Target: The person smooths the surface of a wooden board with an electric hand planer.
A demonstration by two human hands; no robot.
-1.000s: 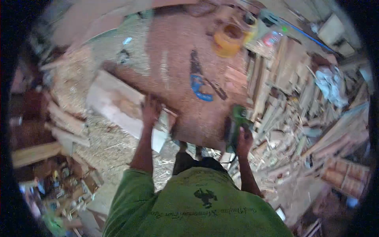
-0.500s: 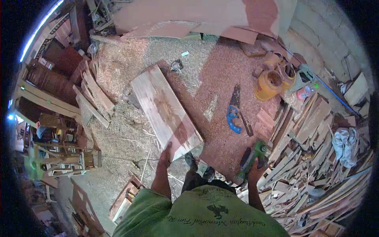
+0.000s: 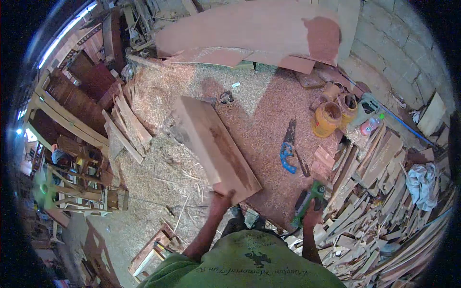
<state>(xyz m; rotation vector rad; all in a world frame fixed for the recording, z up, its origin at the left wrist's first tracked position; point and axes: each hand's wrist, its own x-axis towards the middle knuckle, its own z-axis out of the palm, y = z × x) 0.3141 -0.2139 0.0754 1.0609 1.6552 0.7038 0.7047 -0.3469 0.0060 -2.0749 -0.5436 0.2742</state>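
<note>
A long, thick wooden board (image 3: 218,149) lies tilted across the middle, its near end gripped by my left hand (image 3: 222,199), with the fingers over the edge. At the lower right, my right hand (image 3: 313,215) is closed on a green power tool (image 3: 309,201); part of the grip is hidden by the tool. Just beyond the tool lie a blue-handled saw (image 3: 288,152) and a dark, narrow tool (image 3: 302,164) on the reddish work surface (image 3: 261,129).
Yellow containers (image 3: 327,119) and a bottle (image 3: 370,126) stand at the upper right. Wood offcuts (image 3: 370,221) are heaped on the right. Long strips (image 3: 129,120) lie at left, near a wooden frame (image 3: 81,189). Large sheets (image 3: 240,31) lie at the far side.
The board's near end has been raised and the board turned, showing its side face. My left hand has moved to the right with it. The green tool remains in my right hand.
</note>
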